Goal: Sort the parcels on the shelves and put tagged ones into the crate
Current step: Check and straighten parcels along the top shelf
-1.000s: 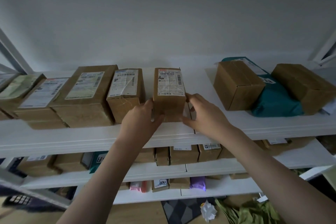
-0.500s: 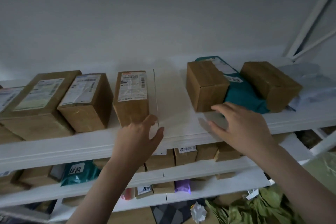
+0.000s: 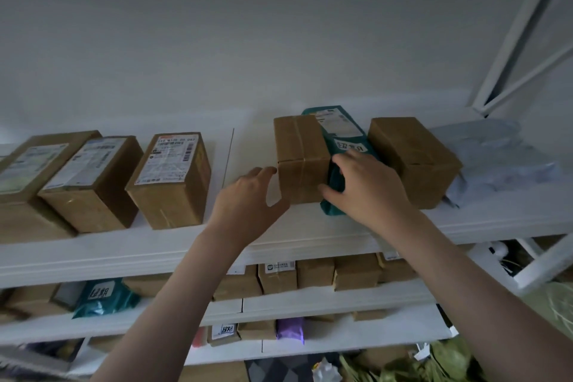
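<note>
White top shelf [image 3: 310,226]: taped cardboard box [image 3: 302,158] beside crinkled teal mailer [image 3: 339,139] (label up). Left hand [image 3: 248,198] spread open at box's left edge; right hand [image 3: 366,186] grips box corner.

A plain pale grey wall [image 3: 279,40] rises behind the white tiered shelving unit [image 3: 155,251]. To the right of that unit slant white metal frame bars [image 3: 524,31]. Below it lies a dark diamond-patterned floor mat [image 3: 279,370] in dim light.
</note>
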{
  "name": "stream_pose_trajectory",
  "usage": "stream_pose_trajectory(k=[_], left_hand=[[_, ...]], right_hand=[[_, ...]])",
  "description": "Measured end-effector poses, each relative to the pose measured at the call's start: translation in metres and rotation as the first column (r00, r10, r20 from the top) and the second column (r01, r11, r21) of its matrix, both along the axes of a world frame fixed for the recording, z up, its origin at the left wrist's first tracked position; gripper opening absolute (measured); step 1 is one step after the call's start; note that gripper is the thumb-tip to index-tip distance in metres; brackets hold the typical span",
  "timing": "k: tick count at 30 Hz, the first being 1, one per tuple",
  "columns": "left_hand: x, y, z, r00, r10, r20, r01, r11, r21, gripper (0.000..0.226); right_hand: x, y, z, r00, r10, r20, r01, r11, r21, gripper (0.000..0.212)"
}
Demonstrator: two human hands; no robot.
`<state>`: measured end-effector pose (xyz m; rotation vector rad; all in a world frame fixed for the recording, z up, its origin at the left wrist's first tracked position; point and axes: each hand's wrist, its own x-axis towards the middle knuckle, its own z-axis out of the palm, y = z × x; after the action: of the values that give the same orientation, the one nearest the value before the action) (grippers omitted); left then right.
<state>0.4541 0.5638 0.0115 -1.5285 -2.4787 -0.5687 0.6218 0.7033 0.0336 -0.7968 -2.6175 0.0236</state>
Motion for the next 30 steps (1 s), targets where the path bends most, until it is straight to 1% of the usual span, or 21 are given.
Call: stream_pose_trajectory(k=[2, 5, 8, 12, 16, 18, 22, 25, 28, 30], left_hand=[[0.001, 0.007, 0.003, 0.999, -0.006, 0.040, 0.004, 0.999, 0.042, 0.049], [0.004, 0.004, 0.003, 0.981, -0.032, 0.190, 0.008, 0.992, 0.126, 0.046], [0.010, -0.010, -0.006, 0.967, -0.074, 0.245, 0.031, 0.984, 0.178, 0.042], [0.014, -0.039, -0.012, 0.964, -0.051, 0.262, 0.010, 0.988, 0.155, 0.041], [-0.001, -0.068, -0.009, 0.966, 0.057, 0.253, -0.097, 0.984, 0.149, 0.033], [-0.013, -0.079, -0.008, 0.964, 0.102, 0.247, -0.137, 0.982, 0.129, 0.030], [-0.033, -0.090, -0.007, 0.963, 0.101, 0.251, -0.137, 0.982, 0.133, 0.023], [-0.040, -0.087, -0.008, 0.963, 0.085, 0.254, -0.122, 0.983, 0.135, 0.029], [-0.040, -0.081, -0.007, 0.965, 0.047, 0.257, -0.089, 0.983, 0.157, 0.050], [-0.040, -0.077, -0.007, 0.969, 0.027, 0.246, -0.070, 0.983, 0.169, 0.060]], right_hand=[[-0.007, 0.001, 0.000, 1.000, -0.005, 0.015, 0.005, 1.000, 0.000, 0.039], [-0.012, 0.000, -0.001, 1.000, 0.001, 0.020, -0.001, 1.000, 0.004, 0.040], [-0.012, -0.008, -0.001, 0.999, 0.026, 0.034, -0.026, 0.999, 0.022, 0.043], [-0.013, -0.030, 0.000, 0.998, 0.065, -0.001, -0.065, 0.997, 0.049, 0.053], [-0.030, -0.051, 0.004, 0.988, 0.152, -0.024, -0.150, 0.985, 0.081, 0.059], [-0.042, -0.059, 0.005, 0.982, 0.190, -0.018, -0.187, 0.978, 0.091, 0.058], [-0.057, -0.065, 0.001, 0.978, 0.209, -0.018, -0.206, 0.973, 0.107, 0.051], [-0.057, -0.060, -0.003, 0.982, 0.187, -0.025, -0.185, 0.980, 0.073, 0.052], [-0.049, -0.049, -0.010, 0.994, 0.110, -0.006, -0.110, 0.994, -0.007, 0.058], [-0.045, -0.042, -0.015, 0.997, 0.059, 0.039, -0.058, 0.998, -0.032, 0.060]])
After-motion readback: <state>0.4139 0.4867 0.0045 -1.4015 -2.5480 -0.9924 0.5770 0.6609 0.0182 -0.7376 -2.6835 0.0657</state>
